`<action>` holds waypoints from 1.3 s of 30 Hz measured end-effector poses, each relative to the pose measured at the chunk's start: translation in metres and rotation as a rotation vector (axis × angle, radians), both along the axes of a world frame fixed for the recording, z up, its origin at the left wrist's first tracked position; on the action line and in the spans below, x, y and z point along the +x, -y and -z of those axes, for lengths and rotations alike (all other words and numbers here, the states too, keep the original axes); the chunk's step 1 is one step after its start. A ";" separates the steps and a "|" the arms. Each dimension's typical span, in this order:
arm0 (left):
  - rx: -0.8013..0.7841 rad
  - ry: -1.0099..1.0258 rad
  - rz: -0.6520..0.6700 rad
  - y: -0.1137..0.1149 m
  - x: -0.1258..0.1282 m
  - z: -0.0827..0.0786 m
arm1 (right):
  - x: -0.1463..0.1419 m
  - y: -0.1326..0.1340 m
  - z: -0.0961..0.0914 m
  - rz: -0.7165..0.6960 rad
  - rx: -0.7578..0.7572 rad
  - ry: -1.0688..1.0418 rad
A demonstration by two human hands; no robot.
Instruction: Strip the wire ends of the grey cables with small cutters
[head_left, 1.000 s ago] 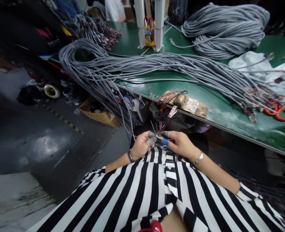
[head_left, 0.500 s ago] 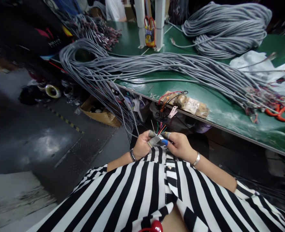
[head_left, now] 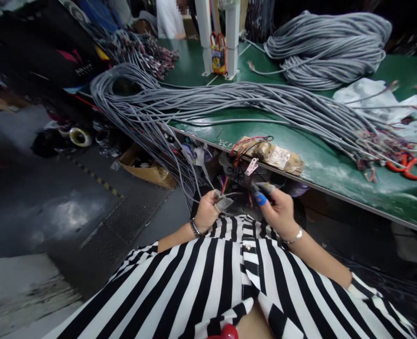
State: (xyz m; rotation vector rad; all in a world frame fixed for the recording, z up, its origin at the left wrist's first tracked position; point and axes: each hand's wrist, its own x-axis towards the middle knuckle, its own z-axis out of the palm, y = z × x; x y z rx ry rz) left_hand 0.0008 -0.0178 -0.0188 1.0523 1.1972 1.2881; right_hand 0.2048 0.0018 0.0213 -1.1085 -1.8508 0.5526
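Note:
My left hand (head_left: 208, 210) is closed, wearing grey finger cots, and pinches the end of a grey cable (head_left: 226, 188) whose coloured inner wires fan out above it. My right hand (head_left: 277, 208) sits a short way to the right, closed in a pinch with a blue-capped thumb and grey-capped fingertip. What it pinches is too small to make out. Both hands are just above my striped lap, below the front edge of the green workbench (head_left: 321, 165).
A long bundle of grey cables (head_left: 251, 101) lies across the bench and droops off its left end. A coiled grey cable pile (head_left: 328, 47) sits at the back. Orange-handled scissors (head_left: 408, 167) lie right. A taped block with wires (head_left: 270, 151) sits near the edge. A cardboard box (head_left: 145, 169) is on the floor.
My hands were together on the cable end; now the right hand has pulled away to the right while the left keeps holding the cable.

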 end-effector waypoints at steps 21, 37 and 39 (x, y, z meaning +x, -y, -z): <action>0.325 -0.351 -0.054 -0.123 -0.028 -0.007 | 0.217 -0.069 0.010 1.107 0.155 0.936; 0.326 -1.648 0.461 -0.281 0.036 -0.121 | 0.221 -0.054 0.008 1.059 0.234 0.565; 0.384 -1.650 0.465 -0.279 0.026 -0.144 | 0.218 -0.053 0.006 1.021 0.237 0.536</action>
